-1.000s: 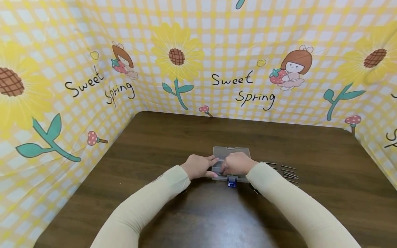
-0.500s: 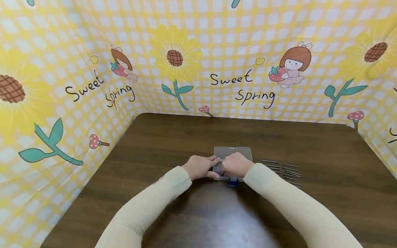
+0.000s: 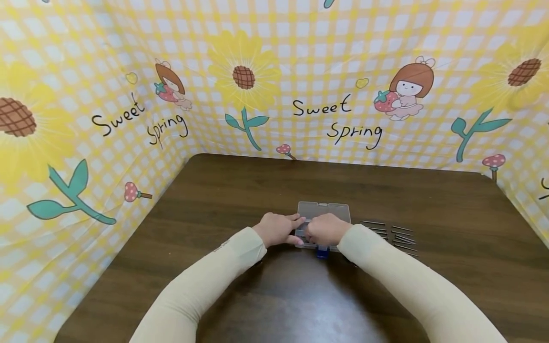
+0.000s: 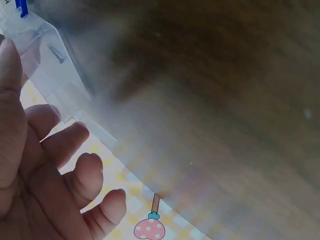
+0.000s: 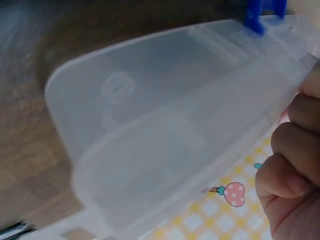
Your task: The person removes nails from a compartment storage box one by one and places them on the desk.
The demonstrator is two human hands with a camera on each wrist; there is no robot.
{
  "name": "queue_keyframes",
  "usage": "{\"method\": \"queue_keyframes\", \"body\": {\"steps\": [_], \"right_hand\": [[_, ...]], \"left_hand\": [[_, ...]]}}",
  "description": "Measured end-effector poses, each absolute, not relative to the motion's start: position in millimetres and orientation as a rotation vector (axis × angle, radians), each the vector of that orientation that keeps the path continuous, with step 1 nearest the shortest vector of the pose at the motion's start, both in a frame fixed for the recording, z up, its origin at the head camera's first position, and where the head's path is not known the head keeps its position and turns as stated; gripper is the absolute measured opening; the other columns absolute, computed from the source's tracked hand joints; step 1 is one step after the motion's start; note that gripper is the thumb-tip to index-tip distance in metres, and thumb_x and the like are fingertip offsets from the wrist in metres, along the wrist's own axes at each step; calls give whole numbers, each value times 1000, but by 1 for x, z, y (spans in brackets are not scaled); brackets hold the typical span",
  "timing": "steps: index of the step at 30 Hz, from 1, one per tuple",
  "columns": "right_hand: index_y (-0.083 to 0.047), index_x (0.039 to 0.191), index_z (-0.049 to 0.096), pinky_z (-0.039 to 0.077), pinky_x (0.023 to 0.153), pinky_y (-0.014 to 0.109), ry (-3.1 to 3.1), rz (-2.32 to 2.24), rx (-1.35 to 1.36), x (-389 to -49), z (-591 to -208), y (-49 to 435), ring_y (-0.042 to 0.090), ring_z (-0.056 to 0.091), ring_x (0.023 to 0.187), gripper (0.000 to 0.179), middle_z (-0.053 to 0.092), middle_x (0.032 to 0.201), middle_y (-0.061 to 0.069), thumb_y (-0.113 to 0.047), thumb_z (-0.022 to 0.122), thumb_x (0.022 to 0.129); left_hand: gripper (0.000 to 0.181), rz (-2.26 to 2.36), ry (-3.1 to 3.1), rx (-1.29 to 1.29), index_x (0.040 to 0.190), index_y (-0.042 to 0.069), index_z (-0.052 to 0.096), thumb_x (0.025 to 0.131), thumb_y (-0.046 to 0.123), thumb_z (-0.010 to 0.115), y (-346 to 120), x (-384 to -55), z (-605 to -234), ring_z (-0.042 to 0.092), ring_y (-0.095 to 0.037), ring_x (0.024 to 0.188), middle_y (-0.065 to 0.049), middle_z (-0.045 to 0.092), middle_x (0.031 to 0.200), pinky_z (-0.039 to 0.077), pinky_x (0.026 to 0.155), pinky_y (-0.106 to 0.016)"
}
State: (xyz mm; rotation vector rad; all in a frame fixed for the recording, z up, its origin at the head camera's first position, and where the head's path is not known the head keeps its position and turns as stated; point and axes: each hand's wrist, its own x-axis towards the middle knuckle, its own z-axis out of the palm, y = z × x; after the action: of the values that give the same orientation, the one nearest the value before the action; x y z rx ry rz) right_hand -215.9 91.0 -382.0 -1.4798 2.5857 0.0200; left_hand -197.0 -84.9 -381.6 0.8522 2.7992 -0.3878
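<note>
A clear plastic box [image 3: 326,209] with dividers lies on the brown table, its lid raised at the back and a blue clasp [image 3: 322,253] at the front. My left hand [image 3: 274,229] holds the box's left end, thumb at the front rim and index finger toward the back. In the left wrist view its other fingers are loosely curled, and a screw-like piece [image 4: 56,53] shows through the plastic. My right hand [image 3: 328,229] is over the compartments, fingers curled and tips down in the box. I cannot tell what those fingertips hold. The right wrist view shows its curled fingers [image 5: 292,150] beside the translucent wall.
Right of the box, several thin metal screws or nails [image 3: 403,237] lie in two rough columns, partly behind the right sleeve [image 3: 369,247]. Brown table surface [image 3: 214,190] surrounds the box. A yellow checked cloth [image 3: 266,57] hangs along the back and sides.
Both hands stay at the box with only slight movement. A thin shiny piece seen by the right fingertips one second ago is now out of sight.
</note>
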Motion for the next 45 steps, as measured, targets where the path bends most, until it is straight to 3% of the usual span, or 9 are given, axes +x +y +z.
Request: {"method": "queue_keyframes", "body": {"steps": [10,17,23,27,31,38,43,45], "right_hand": [[-15,75,68,51,61,30,2601,-45,-1491,-214,-384,102,9,56,62,15,62,70,-8,-5,65,85],[-11,85,69,52,64,32,2684,-187,-1397,-215,-373,121,10,60,67,11,67,78,-4,-5,62,90],[-11,78,64,45,59,27,2761,-228,-1317,-214,-367,147,5,46,58,16,55,67,-8,-2,58,89],[-10,76,63,42,57,26,2773,-275,-1245,-213,-365,164,5,42,58,18,51,65,-8,-1,57,90],[-10,79,66,47,60,30,2812,-260,-1166,-212,-359,184,6,48,61,16,59,71,-6,0,58,89],[-13,69,53,32,53,27,2838,-243,-1067,-208,-351,229,7,33,56,25,37,61,-10,2,54,89],[-7,87,67,47,57,34,2897,-232,-962,-205,-347,266,10,55,63,11,64,75,-3,-1,59,89],[-5,91,69,48,58,36,2910,-220,-906,-204,-348,278,10,58,65,10,67,81,0,-2,60,90]], "left_hand": [[74,-409,2799,851,148,26,39,85,65,44,-77,-194,-384,20,-10,38,7,45,145,20,38,-24],[74,-374,2819,822,147,27,42,84,66,47,-78,-197,-381,34,-11,42,7,46,144,25,39,-26],[74,-316,2817,801,147,26,42,84,64,50,-82,-199,-378,62,-16,64,5,46,144,30,41,-27],[74,-283,2815,794,147,26,41,85,63,51,-84,-199,-379,63,-16,65,6,44,146,29,41,-27],[73,-250,2814,804,147,25,41,85,62,52,-83,-199,-383,66,-17,75,5,45,145,30,42,-27],[72,-226,2809,829,146,21,44,85,60,54,-82,-197,-384,67,-21,96,1,48,143,40,45,-31],[71,-164,2796,837,145,19,44,86,57,56,-82,-199,-383,64,-22,104,-1,47,144,41,46,-32],[71,-152,2788,841,146,18,44,87,56,56,-83,-200,-384,63,-23,107,-2,46,144,41,46,-32]]}}
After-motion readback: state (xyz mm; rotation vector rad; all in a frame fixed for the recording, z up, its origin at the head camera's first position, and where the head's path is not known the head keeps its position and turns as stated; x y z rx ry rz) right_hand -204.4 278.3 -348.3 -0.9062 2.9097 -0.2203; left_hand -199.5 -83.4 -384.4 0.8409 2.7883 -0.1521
